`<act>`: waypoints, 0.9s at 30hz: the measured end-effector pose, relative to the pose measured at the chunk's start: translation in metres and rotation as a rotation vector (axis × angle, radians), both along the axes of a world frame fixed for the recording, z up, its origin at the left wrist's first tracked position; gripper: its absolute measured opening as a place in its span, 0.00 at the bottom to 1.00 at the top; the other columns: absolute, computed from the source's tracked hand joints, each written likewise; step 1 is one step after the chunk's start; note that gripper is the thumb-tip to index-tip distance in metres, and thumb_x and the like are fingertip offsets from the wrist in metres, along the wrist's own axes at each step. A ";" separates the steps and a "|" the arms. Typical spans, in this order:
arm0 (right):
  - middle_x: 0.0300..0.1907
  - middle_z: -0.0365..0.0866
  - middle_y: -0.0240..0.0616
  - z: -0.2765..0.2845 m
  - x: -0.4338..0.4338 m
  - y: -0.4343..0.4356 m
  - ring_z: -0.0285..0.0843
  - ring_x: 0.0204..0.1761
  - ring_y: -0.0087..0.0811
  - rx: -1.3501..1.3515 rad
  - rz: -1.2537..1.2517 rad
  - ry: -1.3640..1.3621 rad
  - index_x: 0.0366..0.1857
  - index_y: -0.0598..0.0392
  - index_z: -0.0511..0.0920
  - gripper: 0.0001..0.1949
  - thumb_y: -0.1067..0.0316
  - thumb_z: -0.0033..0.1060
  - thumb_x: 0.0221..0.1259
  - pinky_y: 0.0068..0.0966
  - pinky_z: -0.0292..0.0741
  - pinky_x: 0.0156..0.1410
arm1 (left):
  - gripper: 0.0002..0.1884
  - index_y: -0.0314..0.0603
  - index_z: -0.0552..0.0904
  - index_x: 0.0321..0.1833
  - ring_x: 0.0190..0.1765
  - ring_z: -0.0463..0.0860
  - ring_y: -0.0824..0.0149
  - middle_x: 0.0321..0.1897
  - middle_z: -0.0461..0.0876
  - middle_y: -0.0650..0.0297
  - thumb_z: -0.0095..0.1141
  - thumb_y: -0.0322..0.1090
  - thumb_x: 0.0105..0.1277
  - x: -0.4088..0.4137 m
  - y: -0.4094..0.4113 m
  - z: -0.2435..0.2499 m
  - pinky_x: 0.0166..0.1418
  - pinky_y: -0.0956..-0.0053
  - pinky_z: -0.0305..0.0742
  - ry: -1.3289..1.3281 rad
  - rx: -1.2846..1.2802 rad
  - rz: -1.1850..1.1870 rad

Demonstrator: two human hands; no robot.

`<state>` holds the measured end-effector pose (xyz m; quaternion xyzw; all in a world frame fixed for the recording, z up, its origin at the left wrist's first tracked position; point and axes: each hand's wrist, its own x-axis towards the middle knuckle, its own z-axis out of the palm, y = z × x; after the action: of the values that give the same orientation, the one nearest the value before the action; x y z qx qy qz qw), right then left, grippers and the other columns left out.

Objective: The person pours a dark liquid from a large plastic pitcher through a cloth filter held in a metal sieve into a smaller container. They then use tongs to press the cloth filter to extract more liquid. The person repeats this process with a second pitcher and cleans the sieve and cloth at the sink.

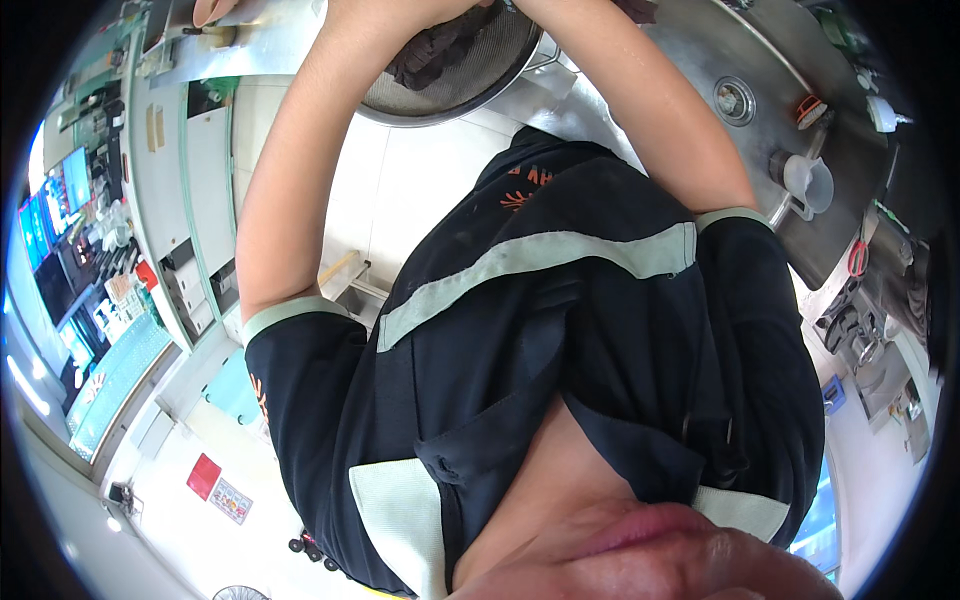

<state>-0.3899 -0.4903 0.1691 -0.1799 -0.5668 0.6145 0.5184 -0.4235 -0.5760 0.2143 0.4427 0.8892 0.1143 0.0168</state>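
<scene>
At the top edge, the heel of my left hand point(454, 7) shows, and its fingers are cut off by the frame. My right hand is out of view; only my right forearm point(630, 90) reaches up past the top edge. Between the two forearms is a large round mesh strainer point(499, 64) with a steel rim and a wire loop on its right side. Inside it lies dark, crumpled, cloth-like material point(431, 56). More dark material point(637, 10) shows beyond my right wrist. Whether either hand touches the strainer is hidden.
A steel sink counter with a drain point(735, 101) runs along the right. On it are an orange-backed scrub brush point(810, 111) and a clear plastic measuring jug point(808, 184). Red-handled scissors point(857, 256) lie farther down. Someone's fingertips point(214, 10) show top left, near a white cabinet point(161, 172).
</scene>
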 end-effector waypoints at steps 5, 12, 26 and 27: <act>0.11 0.70 0.31 0.000 -0.001 -0.004 0.67 0.14 0.21 0.071 0.068 0.055 0.10 0.58 0.70 0.18 0.68 0.69 0.51 0.27 0.64 0.23 | 0.17 0.34 0.83 0.27 0.32 0.83 0.46 0.24 0.82 0.46 0.67 0.41 0.39 0.002 -0.009 0.004 0.39 0.56 0.77 -0.024 0.010 0.004; 0.15 0.72 0.31 0.040 -0.009 -0.071 0.69 0.17 0.24 0.592 0.180 0.238 0.19 0.57 0.72 0.11 0.70 0.65 0.54 0.24 0.66 0.24 | 0.15 0.39 0.83 0.35 0.36 0.85 0.63 0.32 0.86 0.59 0.68 0.42 0.52 -0.073 -0.145 -0.063 0.40 0.68 0.77 0.009 0.192 -0.078; 0.18 0.76 0.32 -0.006 0.017 -0.083 0.78 0.28 0.31 1.712 1.131 0.128 0.18 0.53 0.74 0.11 0.61 0.66 0.45 0.26 0.72 0.30 | 0.13 0.35 0.83 0.51 0.48 0.83 0.65 0.46 0.85 0.56 0.58 0.32 0.66 -0.040 -0.225 -0.005 0.54 0.72 0.75 -0.599 0.730 0.225; 0.19 0.75 0.33 0.001 0.017 -0.083 0.78 0.28 0.31 1.675 1.134 0.144 0.18 0.52 0.73 0.12 0.60 0.67 0.45 0.26 0.71 0.30 | 0.13 0.35 0.83 0.51 0.48 0.83 0.66 0.45 0.85 0.56 0.58 0.33 0.66 -0.038 -0.227 -0.008 0.53 0.72 0.76 -0.592 0.767 0.203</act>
<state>-0.3726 -0.5737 0.1701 0.5746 -0.7846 0.1842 0.1426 -0.4618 -0.8032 0.2067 0.2766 0.7788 0.5552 0.0933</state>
